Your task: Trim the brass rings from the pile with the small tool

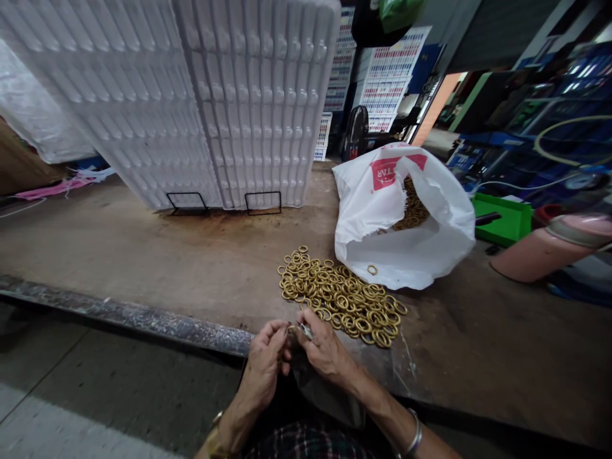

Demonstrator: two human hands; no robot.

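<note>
My left hand (264, 362) is closed, pinching a brass-coloured ring (292, 327) between thumb and fingertips just over the table's front edge. Close beside it, my right hand (329, 352) is closed around a small silvery tool (306, 331), mostly covered by the fingers, so its kind does not show. The tool's end and the ring are near each other; whether they touch I cannot make out. Right beyond my hands lies a loose pile of brass-coloured rings (342, 296). Behind the pile a white sack (382, 252) lies with its torn mouth towards me, and more rings (411, 207) show inside.
Two white ribbed plastic trays (258, 115) lean upright on black wire stands (264, 203) across the wooden table (119, 255). To the right are a green tray (502, 220) and a pink cylinder (549, 248). White crates (387, 83) stack up behind.
</note>
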